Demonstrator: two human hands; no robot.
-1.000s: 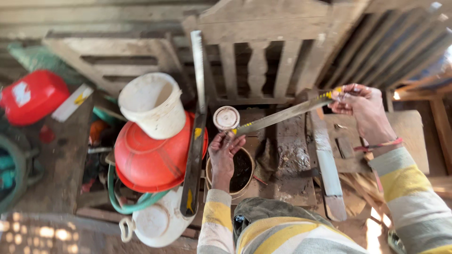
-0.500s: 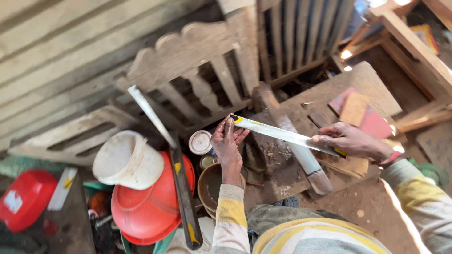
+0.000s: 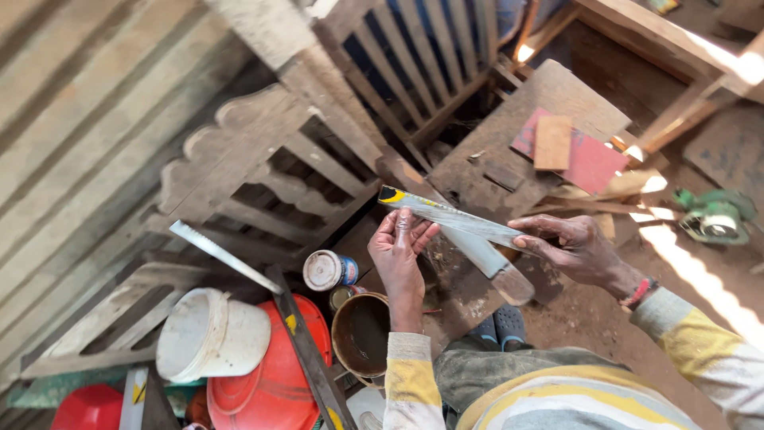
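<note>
You hold the flat metal strip (image 3: pixel 450 216) level across the frame's centre, your left hand (image 3: pixel 402 255) pinching its yellow-tipped end and your right hand (image 3: pixel 569 247) clamping the other, apparently to sight along it.

Right hand (image 3: pixel 574 251) covers the near end of the metal ruler (image 3: pixel 450 216); its markings too blurred to read. Red basin (image 3: pixel 267 374) cut by bottom edge, partly under the white bucket (image 3: pixel 211 336). Red lid (image 3: pixel 89 408) at bottom left cropped. Green tool (image 3: pixel 716 216) far right, possibly a grinder, too small to tell. Sunlit right edge blown out.
</note>
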